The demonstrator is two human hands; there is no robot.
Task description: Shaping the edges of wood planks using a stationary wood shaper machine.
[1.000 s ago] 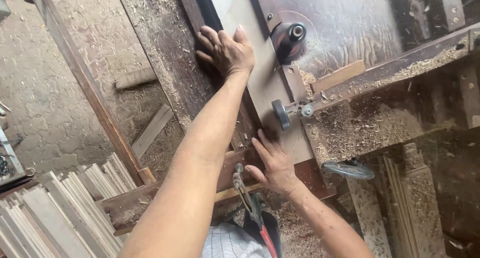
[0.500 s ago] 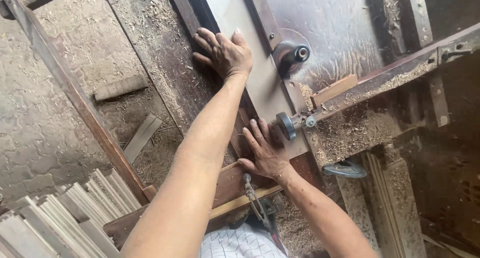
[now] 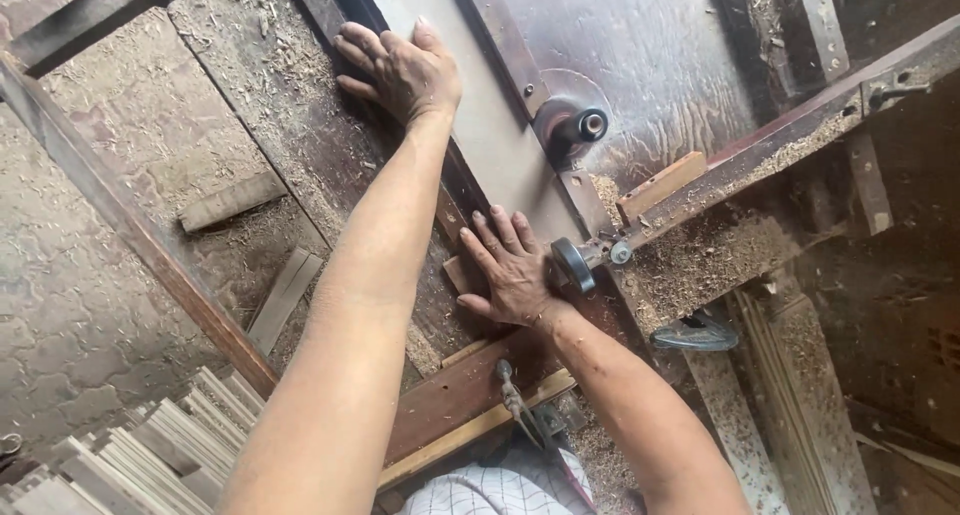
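A long, pale, flat wooden board [image 3: 495, 145] lies on the dark, sawdust-strewn machine table [image 3: 660, 65], its long axis running from the person's body away toward the far end. The left hand [image 3: 400, 70] rests open, fingers spread, on the board's far left edge. The right hand [image 3: 515, 265] presses flat and open on the near end, just beside a small round metal roller [image 3: 572, 265]. A dark cylindrical spindle [image 3: 580, 130] stands immediately right of the board, between the hands.
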